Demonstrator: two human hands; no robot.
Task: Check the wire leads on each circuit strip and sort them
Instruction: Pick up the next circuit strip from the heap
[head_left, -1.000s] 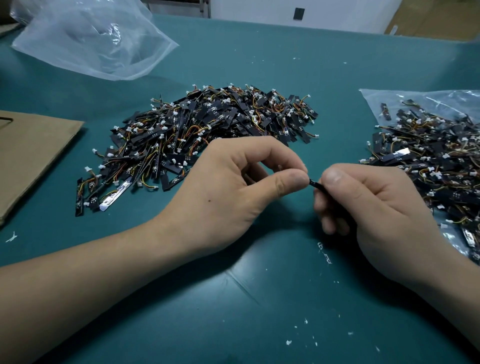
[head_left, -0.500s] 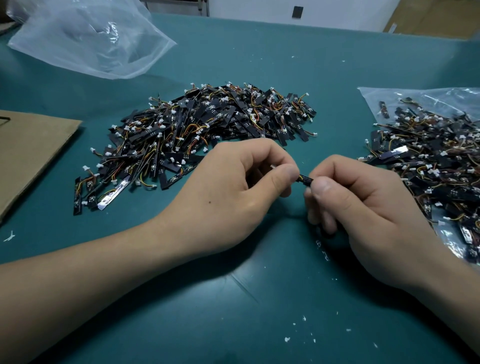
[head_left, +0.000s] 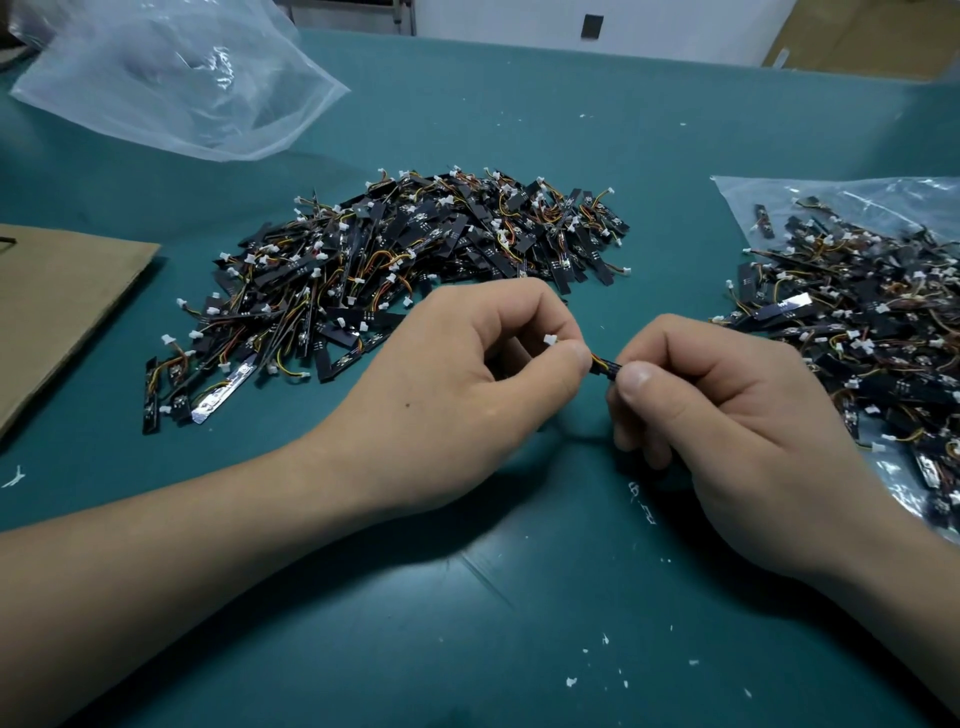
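A short black strip (head_left: 607, 367) is being held over the table (head_left: 519, 597), just on the near side of the pile (head_left: 415, 260) of like strips. One end is being pinched by the thumb and curled fingers of the right hand (head_left: 727, 405), where most of it is being hidden. Its thin orange-and-yellow leads (head_left: 595, 358) are being pinched by the left hand (head_left: 467, 395), with the white plug (head_left: 549, 340) showing above the thumb. Right of the pile, more black strips with coloured leads are being carried by a clear bag (head_left: 857, 200); inside or on top cannot be told. Behind and left of the pile, a crumpled far bag (head_left: 171, 78) is lying.
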